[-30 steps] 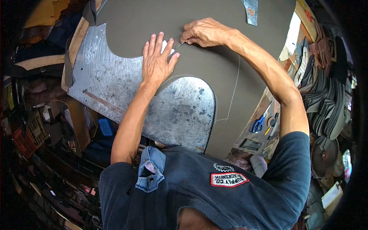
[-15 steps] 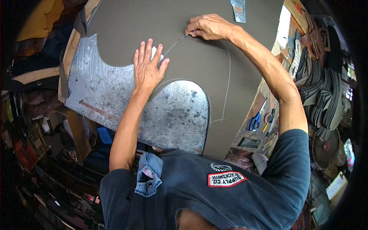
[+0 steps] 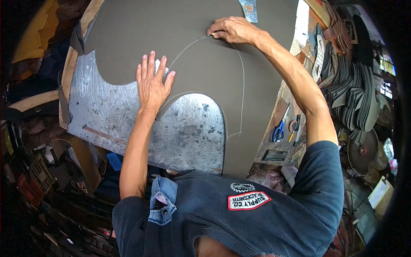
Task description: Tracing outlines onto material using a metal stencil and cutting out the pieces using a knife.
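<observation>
Between the curled fingertips of the bare right hand [image 3: 235, 31], a thin, dark marking tool [image 3: 211, 35] is being pinched at a pale, curved line [image 3: 243, 85] on a broad, flat, dark grey-brown sheet [image 3: 201, 70]. By the bare left hand [image 3: 152, 90], spread flat and gripping nothing, the sheet is being touched; a small white piece [image 3: 161, 66] is being partly covered by its fingers. Beneath, a scuffed, dark-spotted, silver-grey metal work surface [image 3: 184, 128] is being left exposed along the sheet's curved near edge. On a worn brown wooden board [image 3: 295, 150] to the right, blue-handled scissors [image 3: 278, 132] are being kept; beyond, grey, curved, layered pieces [image 3: 359, 96] are being crowded together. At the lower left, a red plastic crate [image 3: 31, 188] is being dimmed by shadow.
</observation>
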`<action>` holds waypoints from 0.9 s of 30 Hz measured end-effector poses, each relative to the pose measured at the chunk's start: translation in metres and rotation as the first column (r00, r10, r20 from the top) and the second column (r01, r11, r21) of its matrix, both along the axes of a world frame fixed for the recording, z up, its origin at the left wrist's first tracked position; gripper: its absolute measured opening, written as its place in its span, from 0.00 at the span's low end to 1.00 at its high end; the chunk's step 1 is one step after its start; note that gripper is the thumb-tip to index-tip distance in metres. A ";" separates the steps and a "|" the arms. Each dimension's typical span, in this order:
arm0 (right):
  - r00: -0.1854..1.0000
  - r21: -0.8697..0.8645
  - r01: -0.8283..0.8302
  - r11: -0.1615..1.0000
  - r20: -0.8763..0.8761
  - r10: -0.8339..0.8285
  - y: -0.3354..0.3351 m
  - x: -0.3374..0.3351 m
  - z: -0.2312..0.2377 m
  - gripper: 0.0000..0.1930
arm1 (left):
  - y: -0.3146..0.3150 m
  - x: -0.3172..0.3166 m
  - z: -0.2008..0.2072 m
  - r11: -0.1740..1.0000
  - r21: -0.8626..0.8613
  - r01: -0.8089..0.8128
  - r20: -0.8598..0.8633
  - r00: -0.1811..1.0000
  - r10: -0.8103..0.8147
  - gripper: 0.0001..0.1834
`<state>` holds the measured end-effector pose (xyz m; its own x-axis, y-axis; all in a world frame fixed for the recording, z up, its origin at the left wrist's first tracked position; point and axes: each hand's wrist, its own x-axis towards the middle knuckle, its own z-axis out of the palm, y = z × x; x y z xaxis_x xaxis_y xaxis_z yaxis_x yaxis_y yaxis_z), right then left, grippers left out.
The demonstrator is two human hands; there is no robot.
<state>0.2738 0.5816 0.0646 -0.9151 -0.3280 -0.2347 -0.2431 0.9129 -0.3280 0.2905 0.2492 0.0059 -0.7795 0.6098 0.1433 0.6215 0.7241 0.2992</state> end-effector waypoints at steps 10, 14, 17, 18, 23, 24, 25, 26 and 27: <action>0.989 -0.026 0.147 0.989 -0.013 -0.147 0.021 0.028 -0.004 0.14 | -0.001 -0.001 -0.001 1.000 -0.009 0.004 0.007 1.000 -0.004 0.29; 0.980 0.002 0.198 0.980 -0.035 -0.198 0.025 0.041 -0.007 0.14 | 0.000 -0.001 -0.002 1.000 -0.015 0.003 0.004 1.000 -0.003 0.29; 0.968 0.009 0.248 0.969 -0.037 -0.248 0.028 0.053 -0.008 0.14 | 0.000 -0.001 -0.003 1.000 0.004 0.009 0.003 1.000 -0.009 0.28; 0.967 0.011 0.251 0.968 -0.036 -0.251 0.028 0.058 -0.009 0.14 | 0.000 -0.001 -0.003 1.000 0.006 0.012 0.005 1.000 -0.012 0.28; 0.928 -0.023 0.369 0.929 -0.034 -0.370 0.021 0.082 -0.001 0.15 | 0.000 -0.002 -0.002 1.000 0.007 0.016 -0.023 1.000 -0.015 0.28; 0.926 -0.019 0.375 0.927 -0.034 -0.376 0.019 0.087 0.000 0.15 | 0.000 -0.002 -0.001 1.000 0.007 0.014 -0.017 1.000 -0.014 0.28; 0.909 -0.039 0.414 0.909 -0.033 -0.415 0.018 0.093 -0.001 0.15 | 0.001 -0.002 -0.001 1.000 0.010 0.021 -0.016 1.000 -0.020 0.28; 0.891 -0.061 0.450 0.891 -0.030 -0.452 0.015 0.098 -0.001 0.15 | 0.001 -0.002 -0.001 1.000 0.009 0.017 -0.018 1.000 -0.017 0.28; 0.889 -0.058 0.454 0.889 -0.029 -0.456 0.012 0.104 -0.001 0.15 | 0.000 -0.002 0.000 1.000 0.009 0.013 -0.020 1.000 -0.013 0.28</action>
